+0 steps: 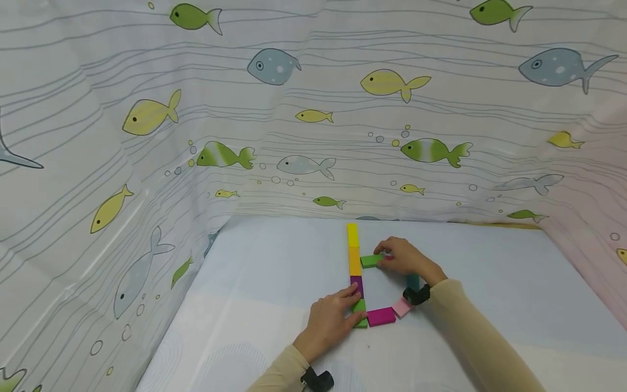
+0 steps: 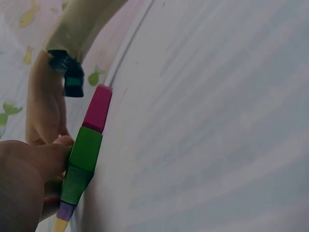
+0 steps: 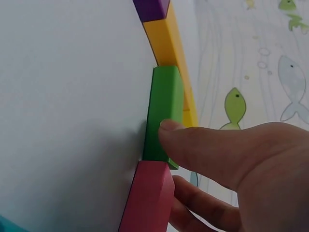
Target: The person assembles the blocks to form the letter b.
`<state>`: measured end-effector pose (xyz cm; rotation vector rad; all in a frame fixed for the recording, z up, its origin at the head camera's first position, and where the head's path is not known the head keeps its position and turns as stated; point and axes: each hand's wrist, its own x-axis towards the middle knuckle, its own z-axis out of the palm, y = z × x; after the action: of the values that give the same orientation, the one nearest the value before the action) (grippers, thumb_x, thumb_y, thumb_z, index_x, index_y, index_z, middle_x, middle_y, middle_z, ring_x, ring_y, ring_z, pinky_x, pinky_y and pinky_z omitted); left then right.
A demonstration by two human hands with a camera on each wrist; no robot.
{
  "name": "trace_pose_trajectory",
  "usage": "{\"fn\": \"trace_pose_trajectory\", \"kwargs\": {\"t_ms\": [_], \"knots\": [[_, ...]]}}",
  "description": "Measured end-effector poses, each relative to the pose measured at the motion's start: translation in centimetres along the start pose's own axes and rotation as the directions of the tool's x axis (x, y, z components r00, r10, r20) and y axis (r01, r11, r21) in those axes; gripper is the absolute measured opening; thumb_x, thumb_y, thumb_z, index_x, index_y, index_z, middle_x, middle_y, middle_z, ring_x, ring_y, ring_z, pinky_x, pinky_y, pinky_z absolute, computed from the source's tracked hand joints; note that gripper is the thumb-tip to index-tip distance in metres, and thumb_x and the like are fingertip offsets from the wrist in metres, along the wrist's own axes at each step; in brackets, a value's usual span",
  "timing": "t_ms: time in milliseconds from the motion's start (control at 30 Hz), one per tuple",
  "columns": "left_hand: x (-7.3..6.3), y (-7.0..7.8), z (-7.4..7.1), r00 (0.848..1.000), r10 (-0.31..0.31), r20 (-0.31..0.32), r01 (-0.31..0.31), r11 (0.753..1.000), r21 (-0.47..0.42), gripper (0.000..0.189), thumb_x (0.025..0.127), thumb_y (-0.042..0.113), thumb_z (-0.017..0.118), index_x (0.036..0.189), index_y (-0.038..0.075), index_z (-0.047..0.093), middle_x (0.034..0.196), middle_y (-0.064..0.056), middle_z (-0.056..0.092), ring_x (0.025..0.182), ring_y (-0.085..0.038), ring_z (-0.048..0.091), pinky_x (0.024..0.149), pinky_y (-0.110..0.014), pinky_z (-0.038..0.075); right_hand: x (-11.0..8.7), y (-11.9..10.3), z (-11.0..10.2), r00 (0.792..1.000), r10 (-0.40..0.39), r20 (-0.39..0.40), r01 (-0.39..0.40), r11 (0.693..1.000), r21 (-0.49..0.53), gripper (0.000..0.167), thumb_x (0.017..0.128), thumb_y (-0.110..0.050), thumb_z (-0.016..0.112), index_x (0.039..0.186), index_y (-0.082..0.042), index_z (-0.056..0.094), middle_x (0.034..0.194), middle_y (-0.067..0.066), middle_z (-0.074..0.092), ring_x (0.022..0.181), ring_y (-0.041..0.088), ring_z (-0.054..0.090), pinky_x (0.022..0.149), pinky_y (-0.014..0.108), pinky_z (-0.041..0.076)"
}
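Note:
Coloured wooden blocks lie in a D-like outline on the table. Its left side is a straight column of yellow (image 1: 352, 235), orange (image 1: 355, 261), purple (image 1: 356, 284) and green (image 1: 360, 306) blocks. My left hand (image 1: 329, 317) rests against this column, its fingers touching the purple block and its thumb the lower green end. With thumb and fingers, my right hand (image 1: 403, 257) pinches another green block (image 3: 164, 101), whose end meets the orange block's side. Beside that green block lies a dark pink block (image 3: 148, 195), mostly hidden by the right hand in the head view.
Along the bottom of the outline lie a magenta block (image 1: 381, 317) and a light pink block (image 1: 402, 307), set at a slant. A teal block (image 1: 413, 281) sits partly under the right wrist. A fish-printed curtain (image 1: 313, 136) stands behind the white table (image 1: 274, 256).

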<state>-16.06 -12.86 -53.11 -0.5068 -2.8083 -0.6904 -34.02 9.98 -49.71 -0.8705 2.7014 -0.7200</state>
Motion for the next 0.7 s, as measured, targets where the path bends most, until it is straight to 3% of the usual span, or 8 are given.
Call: {"fn": "trace_pose_trajectory", "kwargs": {"t_ms": [367, 500, 700], "knots": [[0.1, 0.1, 0.4, 1.000, 0.003, -0.001, -0.003, 1.000, -0.013, 0.047, 0.095, 0.048, 0.077, 0.132, 0.018, 0.077, 0.144, 0.005, 0.069, 0.122, -0.022, 0.074, 0.075, -0.026, 0.060, -1.5, 1.5, -1.1, 0.999, 0.033, -0.008, -0.032, 0.996, 0.082, 0.049, 0.095, -0.031, 0.081, 0.135, -0.006, 0.067, 0.130, 0.015, 0.071, 0.118, 0.034, 0.065, 0.101, 0.055, 0.057], [0.0, 0.1, 0.4, 1.000, -0.003, 0.003, 0.003, 1.000, 0.007, 0.047, 0.095, 0.048, 0.078, 0.132, 0.018, 0.077, 0.145, 0.005, 0.069, 0.121, -0.022, 0.074, 0.074, -0.027, 0.060, -2.4, 2.3, -1.9, 0.997, 0.074, 0.010, -0.074, 0.992, 0.101, 0.048, 0.093, -0.035, 0.081, 0.131, -0.007, 0.069, 0.122, 0.012, 0.072, 0.111, 0.028, 0.065, 0.099, 0.051, 0.057], [0.0, 0.0, 0.2, 1.000, -0.006, 0.002, 0.006, 1.000, 0.000, 0.048, 0.095, 0.047, 0.078, 0.133, 0.018, 0.076, 0.145, 0.005, 0.069, 0.121, -0.022, 0.074, 0.076, -0.027, 0.061, -2.8, 2.9, -1.6, 0.994, 0.099, 0.036, -0.103, 0.988, 0.115, 0.039, 0.094, -0.026, 0.081, 0.127, -0.007, 0.071, 0.110, 0.007, 0.071, 0.100, 0.023, 0.061, 0.090, 0.041, 0.058]]}}
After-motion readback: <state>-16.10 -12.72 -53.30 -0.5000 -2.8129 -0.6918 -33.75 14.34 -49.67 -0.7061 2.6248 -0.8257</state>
